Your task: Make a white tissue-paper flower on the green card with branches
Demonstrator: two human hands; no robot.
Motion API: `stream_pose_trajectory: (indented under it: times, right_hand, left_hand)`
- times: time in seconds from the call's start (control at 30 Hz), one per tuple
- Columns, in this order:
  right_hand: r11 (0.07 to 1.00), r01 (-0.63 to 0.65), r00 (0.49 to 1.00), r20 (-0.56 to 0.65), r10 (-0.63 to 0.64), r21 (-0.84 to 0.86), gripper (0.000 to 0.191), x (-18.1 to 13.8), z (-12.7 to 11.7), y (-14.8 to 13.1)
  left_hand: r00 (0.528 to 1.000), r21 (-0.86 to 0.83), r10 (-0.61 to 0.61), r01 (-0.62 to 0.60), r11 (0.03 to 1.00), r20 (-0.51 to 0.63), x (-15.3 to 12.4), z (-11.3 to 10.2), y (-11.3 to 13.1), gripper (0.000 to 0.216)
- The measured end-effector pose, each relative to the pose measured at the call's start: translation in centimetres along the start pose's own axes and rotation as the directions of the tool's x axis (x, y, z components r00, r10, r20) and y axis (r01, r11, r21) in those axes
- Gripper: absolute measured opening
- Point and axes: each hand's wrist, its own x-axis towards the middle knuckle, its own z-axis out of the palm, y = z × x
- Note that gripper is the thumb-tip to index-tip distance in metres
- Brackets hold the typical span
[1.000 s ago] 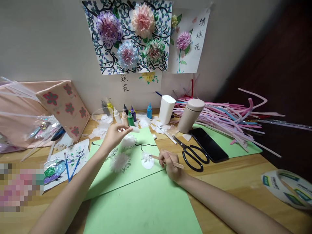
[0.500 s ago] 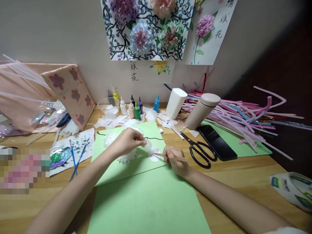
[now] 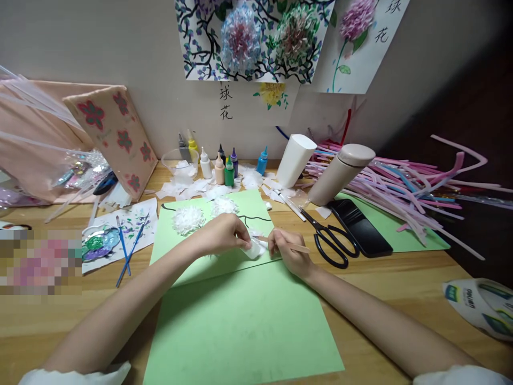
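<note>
My left hand (image 3: 224, 234) is closed in a pinch on a piece of white tissue paper (image 3: 255, 249), low over the green card (image 3: 186, 275). My right hand (image 3: 290, 251) grips a thin wooden stick (image 3: 300, 248), and the stick's tip meets the white paper between my hands. White fluffy paper flowers sit on the card: one flower (image 3: 187, 220) at the left and another (image 3: 223, 205) behind my left hand. A dark curvy line (image 3: 256, 217) runs across the card. My left hand hides part of the card's middle.
A larger green sheet (image 3: 248, 326) lies in front. Black-handled scissors (image 3: 331, 240), a phone (image 3: 360, 227) and a tumbler (image 3: 340, 174) stand or lie to the right. Small paint bottles (image 3: 228, 174) and paper scraps (image 3: 192, 190) line the back. Two blue brushes (image 3: 130, 251) lie crossed at left.
My left hand has come down and slightly right to the stick's tip, with the white paper in its fingers. My right hand stays nearly still on the stick. The view has tipped downward.
</note>
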Motion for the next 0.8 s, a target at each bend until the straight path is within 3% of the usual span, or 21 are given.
stream_pose_trajectory:
  times: [0.1, 0.2, 0.33, 0.4, 0.5, 0.8]
  right_hand:
    - [0.999, -0.031, 0.999, -0.004, 0.032, 0.018, 0.045, 0.1, 0.0, 0.0]
    - [0.999, -0.039, 0.999, -0.006, 0.039, 0.038, 0.044, 0.0, 0.1, 0.1]
    - [0.999, 0.040, 0.996, -0.080, -0.037, 0.027, 0.046, -0.4, 0.1, 0.3]
    - [0.993, 0.120, 0.988, -0.097, -0.119, 0.010, 0.048, -0.5, 0.0, 0.2]
    - [0.978, 0.206, 0.978, -0.027, -0.206, -0.024, 0.048, -0.5, 0.0, 0.0]
    - [0.981, 0.179, 0.983, 0.050, -0.175, -0.072, 0.042, 0.0, 0.1, 0.0]
  left_hand:
    - [0.999, 0.065, 0.006, -0.004, 0.998, -0.031, 0.4, 1.3, 0.2, 0.013]
    - [0.986, 0.188, -0.023, 0.054, 0.981, -0.163, 0.7, 2.3, 0.2, 0.015]
    - [0.958, 0.355, -0.005, 0.111, 0.928, -0.287, 1.0, 3.1, -0.1, 0.021]
    - [0.957, 0.384, 0.010, 0.107, 0.917, -0.291, 1.1, 3.2, -0.2, 0.022]
    - [0.957, 0.379, 0.006, 0.110, 0.919, -0.291, 1.2, 3.3, -0.3, 0.020]
    - [0.951, 0.433, 0.043, 0.100, 0.896, -0.307, 1.3, 3.6, -0.1, 0.020]
